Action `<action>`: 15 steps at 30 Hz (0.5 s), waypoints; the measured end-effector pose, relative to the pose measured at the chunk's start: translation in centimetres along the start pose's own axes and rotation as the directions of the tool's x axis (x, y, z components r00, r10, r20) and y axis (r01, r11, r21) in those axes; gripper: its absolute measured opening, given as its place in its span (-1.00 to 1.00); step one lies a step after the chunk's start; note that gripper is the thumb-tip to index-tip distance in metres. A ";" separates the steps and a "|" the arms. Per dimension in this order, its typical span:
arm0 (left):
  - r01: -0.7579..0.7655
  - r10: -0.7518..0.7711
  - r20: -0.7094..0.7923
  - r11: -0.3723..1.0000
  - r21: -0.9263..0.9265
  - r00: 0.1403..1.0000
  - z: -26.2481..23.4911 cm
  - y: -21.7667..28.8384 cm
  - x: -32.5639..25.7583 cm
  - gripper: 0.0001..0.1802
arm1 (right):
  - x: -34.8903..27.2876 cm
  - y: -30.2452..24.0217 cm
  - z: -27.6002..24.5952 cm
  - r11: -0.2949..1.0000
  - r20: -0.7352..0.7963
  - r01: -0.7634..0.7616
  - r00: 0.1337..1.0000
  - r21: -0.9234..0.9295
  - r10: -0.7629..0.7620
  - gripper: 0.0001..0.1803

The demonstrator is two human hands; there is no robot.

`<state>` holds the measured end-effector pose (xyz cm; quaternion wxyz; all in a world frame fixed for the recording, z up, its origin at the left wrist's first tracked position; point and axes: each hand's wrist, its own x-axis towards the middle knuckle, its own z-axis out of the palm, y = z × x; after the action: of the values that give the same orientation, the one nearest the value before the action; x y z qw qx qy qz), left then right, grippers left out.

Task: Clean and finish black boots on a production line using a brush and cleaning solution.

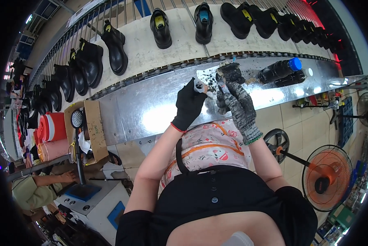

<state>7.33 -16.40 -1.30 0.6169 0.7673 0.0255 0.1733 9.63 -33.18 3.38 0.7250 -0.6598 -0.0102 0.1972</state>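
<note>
My left hand (188, 105), in a black glove with a red cuff, is closed around a small whitish round thing (199, 86) with dark marks; its exact kind is unclear. Close by on the right, my right hand (239, 107) wears a grey knit glove with a green cuff. Its fingers are bent together at a small slim thing I cannot make out. Just beyond both hands, a black-stained white sheet (207, 75) lies on the metal ledge (145, 98). A dark, smeared cloth-like lump (232, 73) rests beside it.
Two bottles of dark liquid, one blue-capped (279, 70), lie on the ledge at right. Black shoes (161, 28) line the pale conveyor (145, 57) behind. A cardboard box (94, 127) stands left, an orange fan (326, 176) right. Another person's arm (48, 179) shows at lower left.
</note>
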 end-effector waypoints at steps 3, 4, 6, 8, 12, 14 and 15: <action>0.082 -0.086 0.043 0.993 0.080 0.995 -0.8 -1.2 0.0 -0.91 | 0.3 0.1 -1.7 0.987 0.096 0.072 0.994 -0.144 -0.058 -0.72; 0.049 -0.064 0.101 0.989 0.139 0.993 -1.1 -1.4 0.0 -0.85 | 0.2 -0.4 -2.2 0.971 0.120 0.077 0.991 -0.227 -0.050 -0.70; 0.014 -0.045 0.161 0.981 0.193 0.986 -1.5 -1.1 0.1 -0.78 | 0.2 -2.0 -2.4 0.901 0.166 0.102 0.986 -0.421 -0.034 -0.64; -0.157 0.080 0.207 0.909 0.387 0.975 -1.8 -0.5 0.3 -0.63 | 0.2 -3.1 -2.5 0.847 0.234 0.207 0.967 -0.489 -0.101 -0.63; -0.206 0.108 0.237 0.875 0.438 0.966 -2.0 0.5 0.5 -0.60 | 1.1 -3.2 -3.3 0.610 0.354 0.374 0.922 -0.699 -0.159 -0.54; -0.250 0.146 0.254 0.860 0.444 0.956 -2.0 0.9 0.6 -0.67 | 1.2 -3.2 -3.5 0.624 0.363 0.389 0.915 -0.677 -0.176 -0.53; -0.250 0.148 0.253 0.860 0.445 0.956 -2.1 1.2 0.6 -0.67 | 1.3 -3.2 -3.5 0.639 0.370 0.403 0.909 -0.656 -0.194 -0.53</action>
<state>7.10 -14.58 0.35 0.3890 0.9067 -0.0781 0.1430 12.70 -36.31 5.71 0.4225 -0.8461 -0.2931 0.1401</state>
